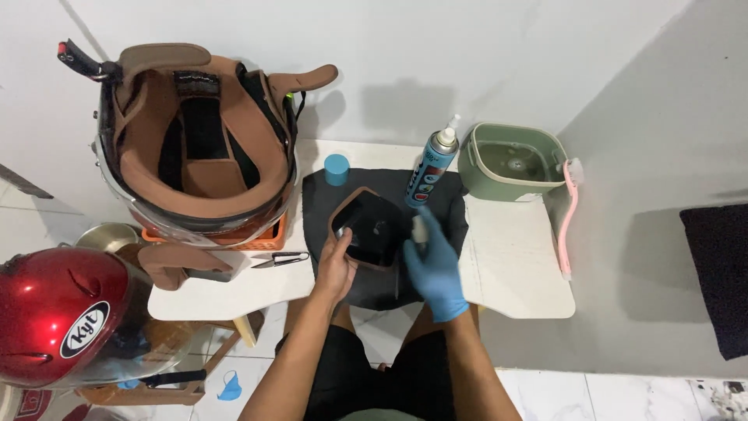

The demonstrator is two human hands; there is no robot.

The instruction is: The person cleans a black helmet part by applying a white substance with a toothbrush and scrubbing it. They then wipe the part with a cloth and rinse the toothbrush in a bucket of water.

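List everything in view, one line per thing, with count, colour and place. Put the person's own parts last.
helmet pad: 1, black with brown edge, on the dark cloth, held by the left hand
dark cloth: 1, black, on the white table
white table: 1, white, centre
spray can: 1, blue, upright behind the pad
blue cap: 1, blue, at the cloth's far left corner
green bucket: 1, green, table's far right
open helmet: 1, brown lining, upside down on an orange basket
red helmet: 1, red, lower left
snips: 1, black, table left
left hand: bare, grip on the pad
right hand: blue glove, on the pad's right edge
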